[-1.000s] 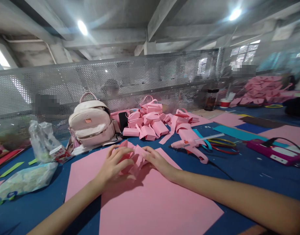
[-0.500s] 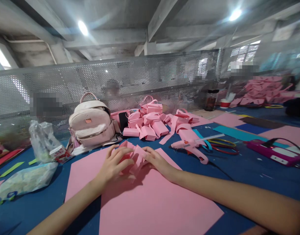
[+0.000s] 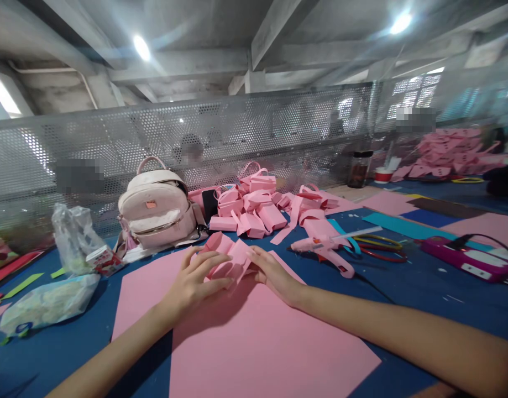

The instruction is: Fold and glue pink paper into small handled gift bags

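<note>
My left hand (image 3: 192,282) and my right hand (image 3: 273,273) both hold a folded pink paper piece (image 3: 228,260) between them. The piece sits just above a large pink paper sheet (image 3: 254,342) that lies flat on the blue table (image 3: 423,298). My left fingers wrap its left side and my right fingertips press its right edge.
Behind it lies a heap of folded pink paper boxes (image 3: 254,207), with a pale pink backpack (image 3: 156,207) to the left. A pink glue gun (image 3: 326,246) and scissors (image 3: 376,243) lie right. Plastic bags (image 3: 46,304) sit far left. A perforated metal screen (image 3: 237,132) bounds the table.
The paper piece has risen slightly and opened more between my hands. My hands have shifted only a little.
</note>
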`<state>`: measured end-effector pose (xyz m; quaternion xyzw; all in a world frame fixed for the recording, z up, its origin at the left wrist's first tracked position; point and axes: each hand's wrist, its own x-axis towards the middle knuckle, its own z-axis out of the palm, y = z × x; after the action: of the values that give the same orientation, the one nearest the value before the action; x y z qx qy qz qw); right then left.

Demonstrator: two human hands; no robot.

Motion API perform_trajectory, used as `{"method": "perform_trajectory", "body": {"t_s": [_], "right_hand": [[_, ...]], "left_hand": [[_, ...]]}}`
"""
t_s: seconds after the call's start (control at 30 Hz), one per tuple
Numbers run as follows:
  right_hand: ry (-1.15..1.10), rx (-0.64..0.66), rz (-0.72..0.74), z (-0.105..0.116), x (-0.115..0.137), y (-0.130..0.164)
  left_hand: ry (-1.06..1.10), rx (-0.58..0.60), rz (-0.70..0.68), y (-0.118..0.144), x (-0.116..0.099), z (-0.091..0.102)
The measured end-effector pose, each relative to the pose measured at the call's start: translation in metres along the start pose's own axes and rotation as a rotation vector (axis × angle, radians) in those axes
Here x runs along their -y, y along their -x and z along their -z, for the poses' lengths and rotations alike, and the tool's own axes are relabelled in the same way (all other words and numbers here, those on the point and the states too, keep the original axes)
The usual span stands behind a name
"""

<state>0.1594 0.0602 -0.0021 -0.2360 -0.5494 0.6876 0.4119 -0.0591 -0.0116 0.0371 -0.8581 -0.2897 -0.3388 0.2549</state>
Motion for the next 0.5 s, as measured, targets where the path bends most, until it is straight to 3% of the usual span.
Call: {"method": "perform_trajectory", "body": {"t_s": [0.27,0.5], "right_hand": [[-0.13,-0.011,-0.005,0.0005,-0.0003,-0.0039],[-0.153,0.007,-0.039,0.003,-0.0012,-0.0052]], "left_hand": [[0.029,0.017,-0.027,0.0038,0.0043,-0.001],[-0.018,0.107,-0.045,0.0098,0.0073,-0.004]]}}
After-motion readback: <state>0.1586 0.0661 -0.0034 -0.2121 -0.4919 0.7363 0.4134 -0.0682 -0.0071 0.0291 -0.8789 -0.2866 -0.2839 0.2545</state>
